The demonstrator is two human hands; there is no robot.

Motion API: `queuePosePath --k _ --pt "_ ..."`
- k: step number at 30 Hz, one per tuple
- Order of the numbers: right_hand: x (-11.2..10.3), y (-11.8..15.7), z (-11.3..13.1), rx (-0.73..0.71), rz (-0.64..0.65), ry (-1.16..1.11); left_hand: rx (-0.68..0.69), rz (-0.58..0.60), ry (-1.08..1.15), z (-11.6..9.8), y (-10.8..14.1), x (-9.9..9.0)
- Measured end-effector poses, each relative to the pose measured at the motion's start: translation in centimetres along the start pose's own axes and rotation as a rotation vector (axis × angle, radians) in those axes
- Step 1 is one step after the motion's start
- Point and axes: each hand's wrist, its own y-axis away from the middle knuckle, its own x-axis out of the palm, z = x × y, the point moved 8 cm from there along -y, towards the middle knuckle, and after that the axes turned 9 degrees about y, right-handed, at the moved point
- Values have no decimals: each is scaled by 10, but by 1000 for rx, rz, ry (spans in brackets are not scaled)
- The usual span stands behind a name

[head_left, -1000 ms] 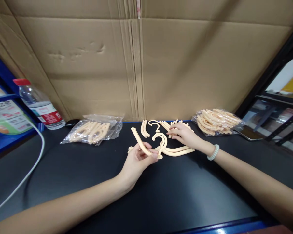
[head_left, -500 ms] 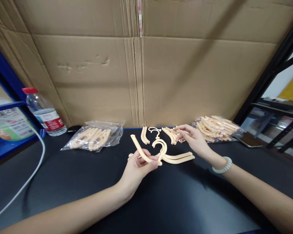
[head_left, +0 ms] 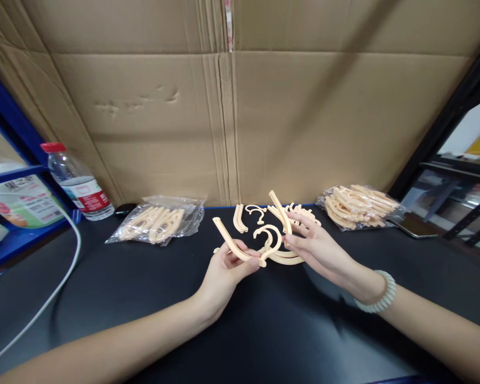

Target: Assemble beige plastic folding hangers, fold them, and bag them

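My left hand (head_left: 234, 264) pinches a beige curved hanger arm (head_left: 229, 240) near its lower end, where a hanger hook (head_left: 277, 240) joins it and curls upward. Between the fingers of my right hand (head_left: 312, 242) a second hanger arm (head_left: 280, 212) stands nearly upright, just right of that hook. The two pieces in my hands look apart. Behind and below them, partly covered, a hanger (head_left: 286, 258) with its own hook lies on the black table (head_left: 240, 336). Loose hanger arms (head_left: 239, 218), a loose hook (head_left: 259, 214) and a pile of small hook parts (head_left: 304, 214) lie farther back.
Clear plastic bags of beige parts lie at the left (head_left: 154, 221) and right (head_left: 360, 205). A phone (head_left: 414, 226) rests beside the right bag. A water bottle (head_left: 80, 184) and a white cable (head_left: 60, 282) are on the left. Cardboard (head_left: 164, 117) walls off the back.
My right hand has picked up a hanger arm from the back group and brought it nearer, beside the hook. My left hand has stayed almost in place with its piece.
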Motion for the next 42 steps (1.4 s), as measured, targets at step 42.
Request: queuePosePath --k 42 --pt "41 17 -7 -125 276 349 106 254 -260 0 3 15"
